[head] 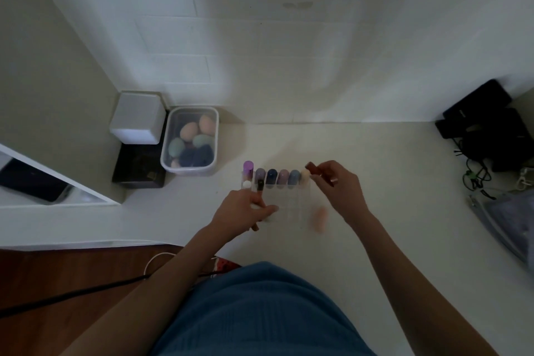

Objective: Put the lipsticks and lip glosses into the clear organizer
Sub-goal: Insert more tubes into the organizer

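clear acrylic grid organizer (291, 205) on pale cream desk (390, 182), just ahead of both hands. back row filled with a line of upright tubes: tall purple-capped tube (248, 168) at far left, then mauve, navy, pink, blue and cream caps (281, 178) side by side. front compartments mostly vacant; exact count blurred.

left hand (245, 211) at organizer's left front corner, fingers (267, 209) curled closed around a slim brown-and-white lip gloss (255, 228), lower end protruding beneath the palm. small dark-tipped tube (260, 184) and round white cap (246, 184) just above the knuckles; whether held or seated in a compartment unclear.

right hand (338, 191) at organizer's right rear corner, fingers pinched shut on a reddish-brown lipstick tube (313, 168), tilted, near the cream cap. blurred peach tube (320, 218) lying on desk right of organizer, apart from both hands.

lidded clear plastic box of pastel egg-shaped sponges (190, 140) at rear left, beside white cube (137, 117) on black base. black devices and cables (485, 130) at far right.
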`<action>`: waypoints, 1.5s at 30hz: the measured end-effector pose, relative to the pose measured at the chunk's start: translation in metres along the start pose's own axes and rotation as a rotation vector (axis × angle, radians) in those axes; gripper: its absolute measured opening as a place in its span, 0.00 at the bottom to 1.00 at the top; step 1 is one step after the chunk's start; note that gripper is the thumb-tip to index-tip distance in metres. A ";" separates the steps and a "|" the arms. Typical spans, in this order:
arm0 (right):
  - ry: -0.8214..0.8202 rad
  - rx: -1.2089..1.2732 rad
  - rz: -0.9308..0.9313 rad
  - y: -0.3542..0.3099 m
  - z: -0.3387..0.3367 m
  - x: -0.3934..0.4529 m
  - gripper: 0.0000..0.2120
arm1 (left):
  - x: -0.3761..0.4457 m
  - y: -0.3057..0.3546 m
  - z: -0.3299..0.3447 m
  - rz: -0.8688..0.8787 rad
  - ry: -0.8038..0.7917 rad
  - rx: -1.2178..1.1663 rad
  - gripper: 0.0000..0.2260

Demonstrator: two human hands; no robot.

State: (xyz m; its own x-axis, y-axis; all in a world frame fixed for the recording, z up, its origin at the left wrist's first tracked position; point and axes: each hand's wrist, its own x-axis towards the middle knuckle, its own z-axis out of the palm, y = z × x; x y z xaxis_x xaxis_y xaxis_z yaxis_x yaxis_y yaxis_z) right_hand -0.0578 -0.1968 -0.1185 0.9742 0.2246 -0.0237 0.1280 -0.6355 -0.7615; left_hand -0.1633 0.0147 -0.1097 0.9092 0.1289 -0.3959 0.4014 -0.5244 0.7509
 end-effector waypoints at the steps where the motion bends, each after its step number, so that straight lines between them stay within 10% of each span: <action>1: 0.012 -0.003 -0.014 -0.004 0.002 -0.003 0.06 | 0.001 0.000 0.001 -0.002 -0.003 -0.005 0.12; 8: 0.248 0.116 0.025 -0.007 0.016 -0.036 0.06 | 0.003 -0.002 0.002 0.016 0.041 -0.031 0.15; 36: -0.072 -0.240 -0.434 -0.060 0.056 -0.044 0.10 | -0.004 -0.006 -0.005 0.053 0.218 0.088 0.09; 45: -0.121 -0.093 -0.291 -0.082 0.049 -0.048 0.09 | -0.004 -0.005 -0.005 0.031 0.184 0.104 0.11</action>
State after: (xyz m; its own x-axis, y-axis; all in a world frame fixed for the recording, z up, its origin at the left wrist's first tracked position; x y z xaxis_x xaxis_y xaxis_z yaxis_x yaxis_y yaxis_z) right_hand -0.1241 -0.1189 -0.0867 0.8658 0.4894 0.1047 0.4194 -0.5955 -0.6852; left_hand -0.1684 0.0207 -0.1096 0.9296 0.2579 -0.2632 0.3680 -0.6136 0.6986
